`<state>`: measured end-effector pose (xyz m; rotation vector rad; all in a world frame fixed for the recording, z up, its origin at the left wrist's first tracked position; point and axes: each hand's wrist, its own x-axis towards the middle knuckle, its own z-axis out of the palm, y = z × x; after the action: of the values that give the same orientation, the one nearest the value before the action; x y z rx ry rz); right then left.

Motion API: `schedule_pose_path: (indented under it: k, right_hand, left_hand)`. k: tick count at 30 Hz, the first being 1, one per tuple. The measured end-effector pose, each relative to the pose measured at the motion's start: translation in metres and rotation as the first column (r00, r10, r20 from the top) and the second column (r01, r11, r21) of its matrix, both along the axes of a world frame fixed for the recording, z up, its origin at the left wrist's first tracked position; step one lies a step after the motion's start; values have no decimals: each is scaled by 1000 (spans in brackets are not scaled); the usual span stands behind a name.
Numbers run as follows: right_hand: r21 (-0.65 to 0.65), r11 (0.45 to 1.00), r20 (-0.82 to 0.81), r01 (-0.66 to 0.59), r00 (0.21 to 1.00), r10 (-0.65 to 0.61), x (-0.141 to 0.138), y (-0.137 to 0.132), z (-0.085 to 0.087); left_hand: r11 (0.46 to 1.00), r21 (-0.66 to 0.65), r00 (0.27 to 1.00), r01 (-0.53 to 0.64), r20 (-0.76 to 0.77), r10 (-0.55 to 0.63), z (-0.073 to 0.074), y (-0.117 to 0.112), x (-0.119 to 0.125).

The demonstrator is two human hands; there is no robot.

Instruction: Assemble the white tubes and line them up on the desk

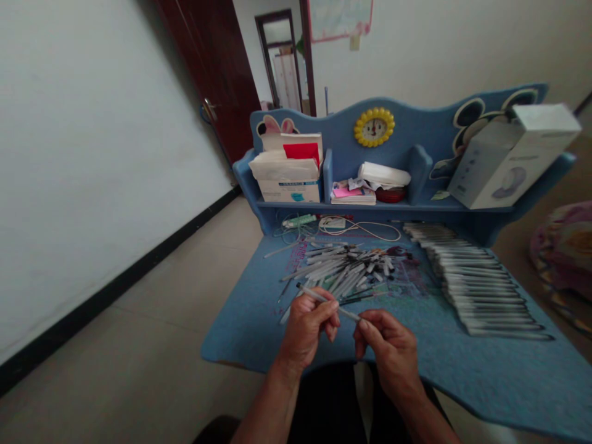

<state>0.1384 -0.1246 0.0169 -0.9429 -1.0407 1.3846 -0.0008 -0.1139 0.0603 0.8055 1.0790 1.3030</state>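
A slim pale pen (313, 294) slants above the near edge of the blue surface (245, 327), its dark end far left, its other end near right. It looks light, stiff and rather smooth, likely to roll between the fingers; the barrel seems the safest hold, close to either end. The left hand (309, 317) pinches it along the barrel, thumb on top, fingers curled beneath. The right hand (386, 338) pinches its near end between thumb and forefinger, other fingers folded. Both forearms reach in from the near side. Beyond lies a loose pen pile (345, 269); right, a neat row of pens (481, 283).
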Motion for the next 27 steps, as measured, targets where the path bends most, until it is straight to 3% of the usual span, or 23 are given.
schedule_pose_path:
  k: [4,8,14,18,22,27]
  right_hand:
    - [-21,1000,1,-6,1000,6,-4,3,1]
    - [-40,995,-4,-92,996,92,-9,5,6]
    - [67,965,75,-253,966,248,0,2,9]
    - [140,971,222,-193,962,159,12,3,8]
    - [306,930,401,-201,914,66,19,5,9]
    - [241,955,412,-173,909,61,23,3,8]
  left_hand:
    - [1000,-4,1000,-3,10,4,-5,3,0]
    - [995,-56,997,-80,-3,80,-5,8,-5]
    - [984,-175,999,-29,20,33,-5,12,-10]
    - [965,-254,998,57,14,-55,-9,12,-3]
    - [948,-287,990,137,8,-141,-15,11,7]
    - [958,-255,977,129,-132,-167,-22,9,14]
